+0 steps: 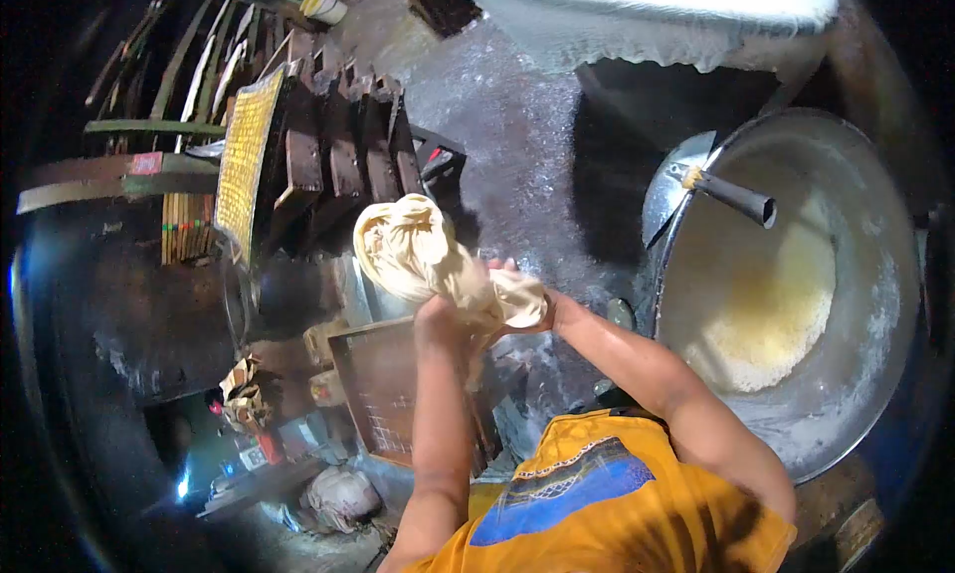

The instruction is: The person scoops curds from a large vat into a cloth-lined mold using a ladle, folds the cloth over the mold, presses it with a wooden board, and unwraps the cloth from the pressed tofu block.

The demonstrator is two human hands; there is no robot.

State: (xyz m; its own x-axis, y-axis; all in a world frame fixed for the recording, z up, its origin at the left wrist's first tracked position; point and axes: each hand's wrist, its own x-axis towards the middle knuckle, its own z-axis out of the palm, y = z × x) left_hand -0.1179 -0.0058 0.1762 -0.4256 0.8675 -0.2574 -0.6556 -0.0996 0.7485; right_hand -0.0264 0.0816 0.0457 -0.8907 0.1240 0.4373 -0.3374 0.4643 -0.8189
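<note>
Cream cloth (428, 257), bunched and twisted, and it's up in the air in front of the body, right between the two hands! Look at the line of it: the long axis runs from ten o'clock down to four, a fat, folded knot at the ten o'clock end, a thinner tail at the four. And here's the relation that matters: the left hand (434, 317) sits under the middle, nearer the bulky end, which juts out past it towards eleven, while the right hand (551, 311) has the tail end at four o'clock. Right-hand fingers (502, 265) wrapped around the cloth, tips showing on the far side; the left's are tucked out of sight, so how firmly they close, I cannot tell. Out we go from there: at seven o'clock, just beside the left forearm, a wooden-framed panel (383, 389); at eleven, a row of upright dark boards (343, 140), with a yellow woven panel (249, 155) at ten. Swing over to three o'clock, well apart from the cloth: a big metal basin (898, 275), pale yellowish contents (771, 314) in the bottom, and a metal scoop (668, 190) at its rim, dark handle pointing inward.
</note>
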